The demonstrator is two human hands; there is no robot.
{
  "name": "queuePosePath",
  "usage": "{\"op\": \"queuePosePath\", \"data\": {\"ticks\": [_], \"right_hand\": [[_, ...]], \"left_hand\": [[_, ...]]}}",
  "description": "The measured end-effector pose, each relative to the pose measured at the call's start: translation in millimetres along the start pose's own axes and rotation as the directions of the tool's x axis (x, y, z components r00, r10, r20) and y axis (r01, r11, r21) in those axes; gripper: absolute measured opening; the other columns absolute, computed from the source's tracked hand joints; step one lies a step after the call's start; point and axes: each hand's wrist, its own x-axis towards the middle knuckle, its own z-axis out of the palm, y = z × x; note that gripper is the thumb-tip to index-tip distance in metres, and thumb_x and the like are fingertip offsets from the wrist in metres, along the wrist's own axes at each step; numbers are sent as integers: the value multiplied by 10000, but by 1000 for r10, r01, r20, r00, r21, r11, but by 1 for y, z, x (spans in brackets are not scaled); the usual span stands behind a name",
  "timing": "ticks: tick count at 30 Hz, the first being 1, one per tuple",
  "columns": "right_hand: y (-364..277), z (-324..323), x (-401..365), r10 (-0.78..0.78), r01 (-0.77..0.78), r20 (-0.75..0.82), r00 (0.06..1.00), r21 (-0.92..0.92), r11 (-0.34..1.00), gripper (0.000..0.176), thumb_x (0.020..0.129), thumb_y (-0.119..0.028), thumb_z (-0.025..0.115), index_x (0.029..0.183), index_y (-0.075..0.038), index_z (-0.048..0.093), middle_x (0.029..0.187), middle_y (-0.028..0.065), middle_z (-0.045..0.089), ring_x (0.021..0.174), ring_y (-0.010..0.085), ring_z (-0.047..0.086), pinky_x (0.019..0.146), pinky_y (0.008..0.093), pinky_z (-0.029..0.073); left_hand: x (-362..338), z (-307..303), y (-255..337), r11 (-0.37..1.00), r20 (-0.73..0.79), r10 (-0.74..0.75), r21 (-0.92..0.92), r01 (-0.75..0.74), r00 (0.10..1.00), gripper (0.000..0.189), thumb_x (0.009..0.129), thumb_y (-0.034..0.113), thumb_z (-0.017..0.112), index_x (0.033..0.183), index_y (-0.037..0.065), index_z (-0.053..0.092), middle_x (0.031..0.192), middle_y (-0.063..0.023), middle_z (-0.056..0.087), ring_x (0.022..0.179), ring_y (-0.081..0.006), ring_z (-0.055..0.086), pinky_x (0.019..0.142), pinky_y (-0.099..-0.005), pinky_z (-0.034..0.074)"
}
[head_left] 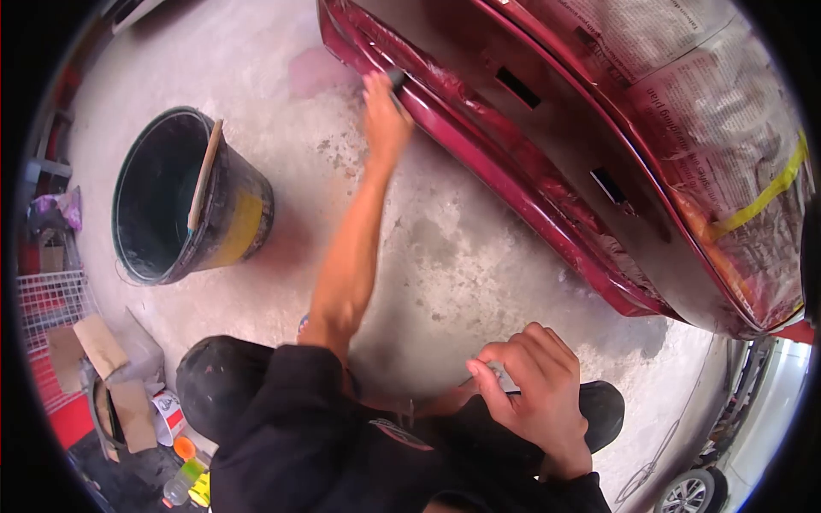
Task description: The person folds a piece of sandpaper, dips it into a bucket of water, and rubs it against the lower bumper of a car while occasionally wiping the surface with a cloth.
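Note:
My left hand (pixel 386 124) reaches forward to the lower edge of a glossy dark red car body panel (pixel 479 167). Its fingers are closed around a small dark block-like piece (pixel 396 78) held against the panel; most of that piece is hidden. My right hand (pixel 539 393) hovers near my right knee, fingers curled and thumb pressed to them. Something thin and dark shows by its fingers, too small to name. Newspaper sheets (pixel 693 111) cover the panel's far side, with a strip of yellow tape (pixel 770 192) over them.
A black bucket (pixel 256 184) with a wooden stick across its rim stands on the concrete floor (pixel 299 111) to the left. Cardboard pieces (pixel 132 415), a wire rack (pixel 56 299) and bottles (pixel 178 487) lie at lower left. A silver car (pixel 774 427) stands at lower right.

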Motion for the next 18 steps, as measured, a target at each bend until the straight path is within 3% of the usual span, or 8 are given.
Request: {"op": "queuePosePath", "data": {"ticks": [1, 4, 5, 8, 11, 14, 17, 18], "right_hand": [[-3, -1, 3, -1, 1, 1, 1000, 11, 1000, 175, 843, -139, 839, 891, -103, 675, 800, 15, 671, 716, 221, 615, 668, 350, 501], [-2, 4, 6, 3, -3, 12, 1000, 26, 1000, 172, 846, -143, 836, 886, -104, 674, 803, 15, 674, 722, 223, 618, 675, 349, 505], [1, 4, 6, -1, 0, 17, 1000, 23, 1000, 170, 847, -145, 836, 886, -104, 675, 804, 15, 675, 724, 225, 620, 678, 349, 506], [8, 7, -1, 40, -40, 22, 999, 1, 999, 166, 848, -151, 835, 899, -101, 685, 801, 14, 676, 728, 227, 622, 677, 350, 506], [6, 4, -5, 42, -41, 8, 999, -37, 998, 165, 848, -150, 834, 901, -98, 686, 790, 14, 672, 726, 230, 622, 674, 354, 504], [-4, -5, -1, 0, 0, -11, 1000, 1, 1000, 164, 848, -148, 832, 891, -101, 681, 784, 13, 665, 724, 229, 617, 668, 353, 497], [-5, -6, -6, 2, -3, 19, 1000, 29, 1000, 165, 849, -151, 832, 890, -100, 680, 791, 14, 662, 726, 226, 616, 670, 352, 494], [-3, -6, -7, 12, -13, 26, 1000, 21, 1000, 165, 851, -151, 832, 891, -100, 680, 794, 14, 662, 727, 225, 615, 671, 352, 494]], "left_hand": [[-25, -3, 17, 998, -26, 38, -57, -39, 999, 626, 952, -27, 551, 1555, -79, 396, 1530, -309, 509, 1481, -481, 405, 1248, -512, 346], [-52, -13, 33, 999, 159, 5, -48, 2, 987, 681, 936, 23, 572, 1569, -106, 358, 1622, -294, 407, 1558, -453, 301, 1277, -526, 309], [-34, -12, 24, 998, 133, 42, -61, -34, 990, 725, 904, 15, 604, 1568, -114, 345, 1618, -321, 392, 1546, -474, 314, 1269, -538, 319], [40, -4, -25, 994, 224, -101, 53, 92, 969, 801, 854, 0, 647, 1583, -96, 329, 1626, -334, 365, 1541, -489, 313, 1269, -529, 323], [47, 7, -33, 991, 166, -130, 34, 126, 977, 813, 824, -16, 662, 1575, -73, 359, 1614, -350, 371, 1511, -513, 351, 1250, -520, 353], [-22, -4, 28, 999, 42, 38, -36, -37, 998, 586, 944, -49, 510, 1525, -70, 431, 1528, -328, 499, 1474, -485, 426, 1227, -533, 366], [-11, -8, 15, 999, 86, 29, -45, -25, 996, 559, 952, -41, 500, 1508, -66, 446, 1508, -336, 514, 1467, -490, 434, 1221, -533, 369], [7, 4, -18, 994, 6, 105, -21, -105, 994, 533, 962, -20, 506, 1492, -62, 464, 1508, -327, 523, 1462, -491, 440, 1209, -529, 384]]}}
